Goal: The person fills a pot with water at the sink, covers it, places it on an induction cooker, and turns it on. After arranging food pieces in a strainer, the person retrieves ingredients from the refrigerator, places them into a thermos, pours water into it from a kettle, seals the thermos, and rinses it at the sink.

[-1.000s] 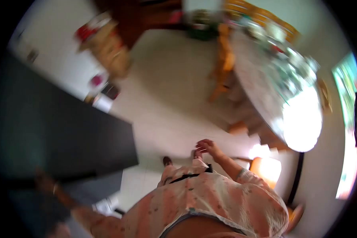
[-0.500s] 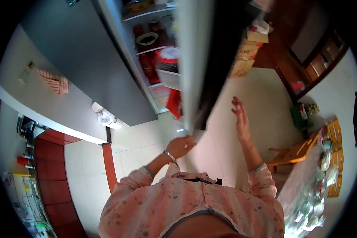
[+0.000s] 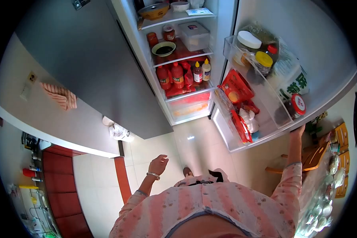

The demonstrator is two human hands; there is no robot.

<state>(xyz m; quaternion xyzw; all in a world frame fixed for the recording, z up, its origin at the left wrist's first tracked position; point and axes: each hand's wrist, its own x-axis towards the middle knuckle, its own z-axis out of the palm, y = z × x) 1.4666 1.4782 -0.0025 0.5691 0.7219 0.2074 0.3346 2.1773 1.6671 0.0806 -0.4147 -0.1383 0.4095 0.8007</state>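
Note:
The refrigerator door [image 3: 325, 47] stands wide open on the right, with jars and bags in its racks. My right hand [image 3: 298, 130] is at the door's lower outer edge, its fingers partly hidden behind it. In front of the shelves, my left hand [image 3: 158, 164] hangs over the floor, loosely curled and holding nothing. Inside the refrigerator are a bowl of dark food [image 3: 163, 49], a lidded plastic box [image 3: 194, 35], red bottles [image 3: 177, 75] and two squeeze bottles with yellow caps [image 3: 206, 69]. A red-lidded jar [image 3: 298, 104] sits in the door rack above my right hand.
A closed grey door panel [image 3: 95, 67] rises on the left, beside a wall with a striped cloth [image 3: 59, 95]. A white bag [image 3: 121, 133] is low by the wall end. At right are a wooden chair [image 3: 313, 156] and a table with several covered dishes [image 3: 325, 194].
The refrigerator door has swung outward to the right, exposing its racks and the shelves. My right hand has moved right to the door edge. My left hand has come away from the door, down and left.

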